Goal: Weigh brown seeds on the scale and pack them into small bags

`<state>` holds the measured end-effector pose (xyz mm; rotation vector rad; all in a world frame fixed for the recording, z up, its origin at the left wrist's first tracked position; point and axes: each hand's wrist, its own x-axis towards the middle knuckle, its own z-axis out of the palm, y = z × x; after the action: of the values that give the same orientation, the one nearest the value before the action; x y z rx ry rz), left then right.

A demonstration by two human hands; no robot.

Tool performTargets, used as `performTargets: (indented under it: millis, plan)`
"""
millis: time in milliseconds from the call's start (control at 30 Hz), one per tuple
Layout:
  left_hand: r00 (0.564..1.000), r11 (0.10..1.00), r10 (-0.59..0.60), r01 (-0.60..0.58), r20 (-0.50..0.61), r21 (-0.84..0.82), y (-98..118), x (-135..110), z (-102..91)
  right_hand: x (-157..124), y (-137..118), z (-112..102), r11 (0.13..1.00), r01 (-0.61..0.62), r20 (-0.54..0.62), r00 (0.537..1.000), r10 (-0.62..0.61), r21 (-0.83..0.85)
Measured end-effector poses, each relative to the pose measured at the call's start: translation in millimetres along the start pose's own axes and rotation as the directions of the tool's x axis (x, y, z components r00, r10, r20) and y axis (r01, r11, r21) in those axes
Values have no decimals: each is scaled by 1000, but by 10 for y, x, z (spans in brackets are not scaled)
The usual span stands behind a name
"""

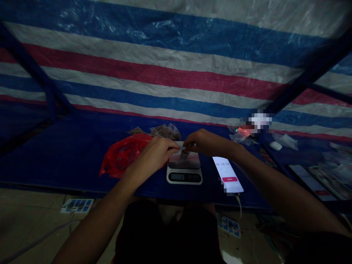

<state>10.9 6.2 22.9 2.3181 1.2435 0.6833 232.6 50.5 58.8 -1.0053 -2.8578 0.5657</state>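
A kitchen scale [177,164] with a steel plate and a small display sits in front of me on the blue table. My left hand [162,149] reaches over the plate's left side, its thumb and fingers drawn together. Over the far right of the plate is my right hand [200,142], fingertips bent in a pinch. What either hand holds, if anything, is too dark and small to make out. Beneath the right fingertips a small brownish patch shows on the plate; whether it is an object or a reflection, I cannot tell. A red plastic bag [117,156] lies beside my left hand.
Clear zip bags [165,131] of brown bits lie behind the scale. To its right is a lit phone [228,176] with a timer and a cable [239,207]. Further right are another phone [309,181] and plastic bags. A striped tarp [165,84] closes the back.
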Motion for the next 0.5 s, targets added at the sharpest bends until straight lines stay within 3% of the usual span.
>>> performTargets:
  millis: [200, 367, 500]
  plan:
    - [996, 997, 76, -76, 51, 0, 91, 277, 167, -160, 92, -43, 998, -39, -139, 989, 45, 52]
    - [982, 985, 112, -130, 151, 117, 146, 396, 236, -313, 134, -13, 992, -111, -165, 979, 119, 61]
    - [979, 976, 114, -142, 169, 166, 166, 421, 253, -396, 136, 19, 985, -146, -163, 974, 159, 90]
